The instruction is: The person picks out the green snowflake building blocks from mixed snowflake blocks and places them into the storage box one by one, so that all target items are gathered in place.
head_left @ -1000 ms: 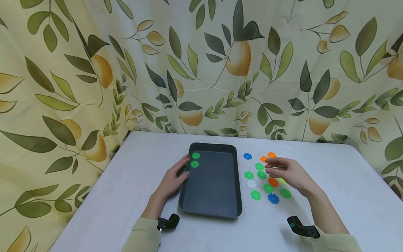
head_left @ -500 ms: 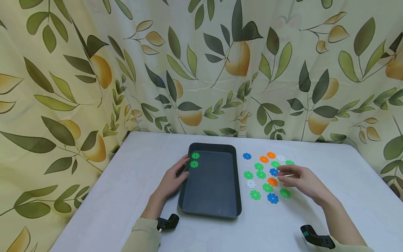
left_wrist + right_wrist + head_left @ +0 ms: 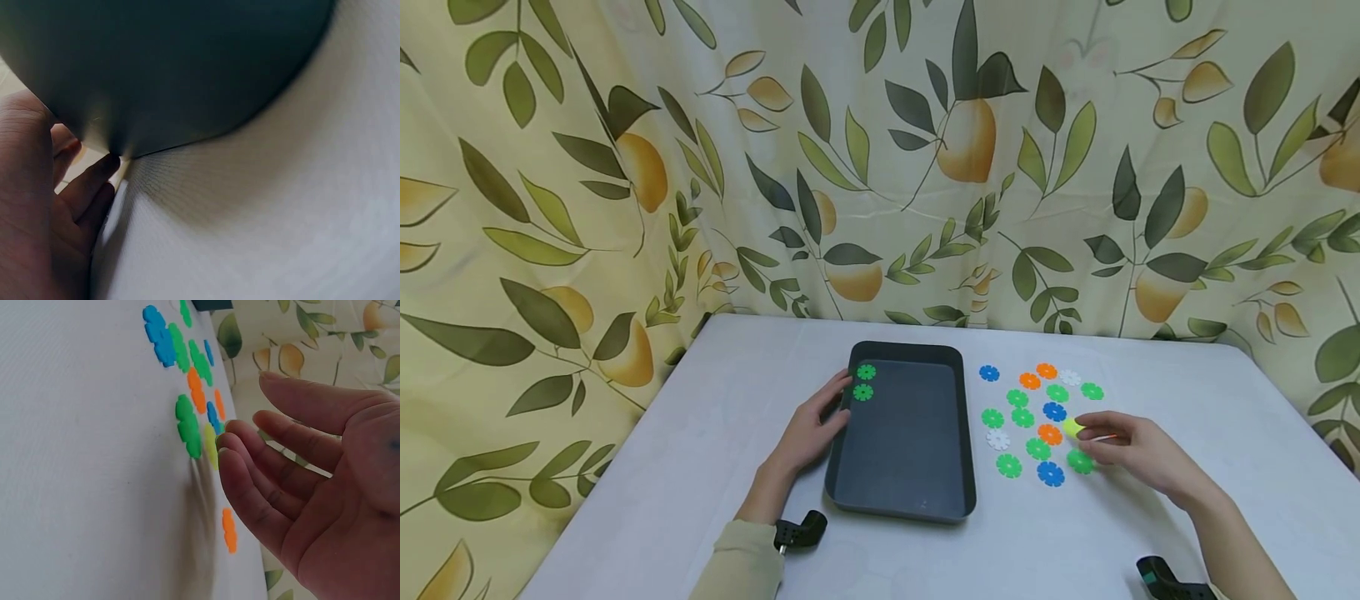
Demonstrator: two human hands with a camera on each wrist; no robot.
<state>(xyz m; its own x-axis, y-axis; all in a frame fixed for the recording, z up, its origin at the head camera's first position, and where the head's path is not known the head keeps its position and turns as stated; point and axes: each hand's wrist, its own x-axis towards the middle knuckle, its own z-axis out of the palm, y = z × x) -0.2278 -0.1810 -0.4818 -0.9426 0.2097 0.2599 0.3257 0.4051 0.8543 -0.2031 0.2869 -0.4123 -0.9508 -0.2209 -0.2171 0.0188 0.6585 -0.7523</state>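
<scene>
A dark grey tray (image 3: pixel 910 450) lies on the table, with two green flower-shaped discs (image 3: pixel 864 392) inside near its far left corner. My left hand (image 3: pixel 808 429) rests against the tray's left side, fingertips and thumb at the rim. Right of the tray lie several loose discs, among them a blue disc (image 3: pixel 1051 474), an orange disc (image 3: pixel 1050 434) and a white disc (image 3: pixel 997 439). Above their right edge hovers my right hand (image 3: pixel 1138 450), fingers loosely bent and holding nothing. Nearest its fingertips are a yellow disc (image 3: pixel 211 446) and a green disc (image 3: pixel 188 427).
A white cloth (image 3: pixel 685 467) covers the table. Behind it hangs a curtain (image 3: pixel 880 167) printed with leaves and fruit. Another orange disc (image 3: pixel 229 531) lies beyond my right hand, partly hidden in the head view. Each wrist wears a black camera mount (image 3: pixel 801 530).
My right hand has drawn back to the right and toward me, uncovering discs on the far right side of the group. My left hand and the tray have stayed in place.
</scene>
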